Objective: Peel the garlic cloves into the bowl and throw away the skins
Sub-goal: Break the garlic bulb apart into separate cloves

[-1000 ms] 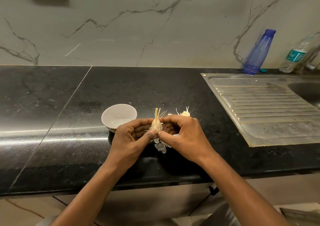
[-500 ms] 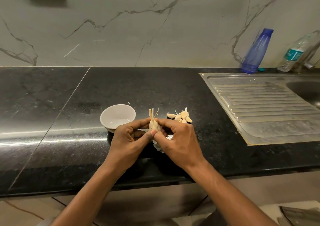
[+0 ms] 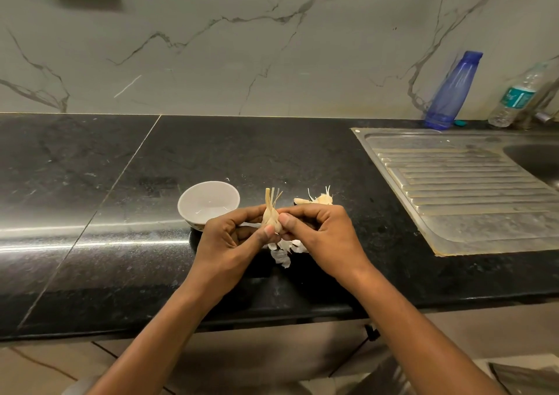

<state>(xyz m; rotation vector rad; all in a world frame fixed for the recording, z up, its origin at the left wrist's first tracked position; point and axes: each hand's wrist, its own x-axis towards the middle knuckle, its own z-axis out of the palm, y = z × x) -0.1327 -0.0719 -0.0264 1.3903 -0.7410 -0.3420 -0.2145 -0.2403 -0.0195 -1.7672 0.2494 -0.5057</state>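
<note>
A garlic bulb piece (image 3: 270, 216) with a dry stalk pointing up is pinched between my left hand (image 3: 231, 240) and my right hand (image 3: 325, 237), both above the black counter (image 3: 121, 183). Thumbs press on its front. White papery skins (image 3: 282, 252) hang and lie just below the hands. A small white bowl (image 3: 208, 202) stands on the counter directly left of and behind my left hand; it looks empty. A little heap of separated cloves (image 3: 317, 199) lies behind my right hand, partly hidden by its fingers.
A steel sink drainboard (image 3: 453, 183) fills the right side, with the basin at the far right edge. A blue bottle (image 3: 453, 92) and a clear water bottle (image 3: 517, 98) stand against the marble wall. The counter's front edge runs just under my wrists.
Both hands stayed together on the garlic and shifted slightly. My right hand now covers more of the clove heap behind it than half a second ago.
</note>
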